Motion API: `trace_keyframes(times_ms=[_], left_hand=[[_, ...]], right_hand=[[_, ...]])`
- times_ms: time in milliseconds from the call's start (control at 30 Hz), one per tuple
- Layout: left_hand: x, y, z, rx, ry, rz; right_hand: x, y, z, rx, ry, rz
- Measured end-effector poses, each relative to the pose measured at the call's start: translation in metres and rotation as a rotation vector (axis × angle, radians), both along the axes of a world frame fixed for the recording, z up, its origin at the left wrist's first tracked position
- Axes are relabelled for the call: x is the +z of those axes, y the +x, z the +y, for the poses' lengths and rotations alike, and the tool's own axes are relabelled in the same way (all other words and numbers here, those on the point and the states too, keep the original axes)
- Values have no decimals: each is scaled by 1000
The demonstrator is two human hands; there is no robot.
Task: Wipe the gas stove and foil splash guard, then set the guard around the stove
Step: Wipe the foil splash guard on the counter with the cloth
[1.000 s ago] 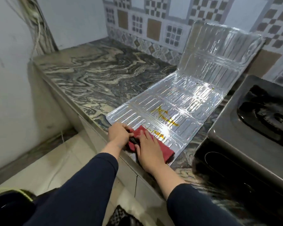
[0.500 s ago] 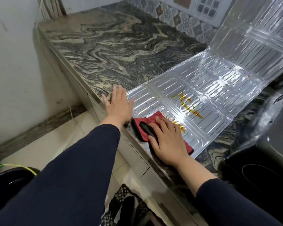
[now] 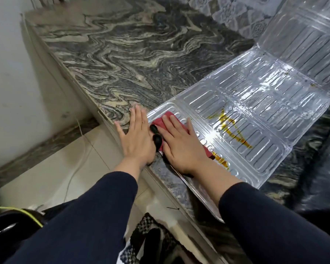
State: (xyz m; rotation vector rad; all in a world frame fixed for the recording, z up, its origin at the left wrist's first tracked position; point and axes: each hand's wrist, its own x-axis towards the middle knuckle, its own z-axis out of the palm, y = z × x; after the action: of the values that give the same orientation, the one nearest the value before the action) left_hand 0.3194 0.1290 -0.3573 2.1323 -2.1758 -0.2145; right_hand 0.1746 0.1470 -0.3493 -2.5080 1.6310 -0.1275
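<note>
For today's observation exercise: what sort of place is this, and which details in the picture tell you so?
Most likely a home kitchen. A marbled stone countertop runs along a patterned tiled wall, and a foil splash guard, streaked with brownish grease, lies on it while the right hand presses a red cloth onto it.

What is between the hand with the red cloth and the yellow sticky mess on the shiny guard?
Nothing visible. The right hand presses the red cloth flat on the foil splash guard, and the yellow-brown smear lies just beside it on bare foil. The left hand rests on the counter, on the other side.
</note>
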Motion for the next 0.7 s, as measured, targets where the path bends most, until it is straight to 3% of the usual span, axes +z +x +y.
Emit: trace_keyframes(times_ms=[400,533,700], left_hand=[[-10,-3,-3,43,-48,43],[-12,-4,-3,57,-57,36],[-9,-5,-3,62,-46,29]], right_hand=[[-2,-100,-111,-391,-40,37],[-1,-89,-122,-548,-20,56],[2,-8,-63,-325,-35,-51]])
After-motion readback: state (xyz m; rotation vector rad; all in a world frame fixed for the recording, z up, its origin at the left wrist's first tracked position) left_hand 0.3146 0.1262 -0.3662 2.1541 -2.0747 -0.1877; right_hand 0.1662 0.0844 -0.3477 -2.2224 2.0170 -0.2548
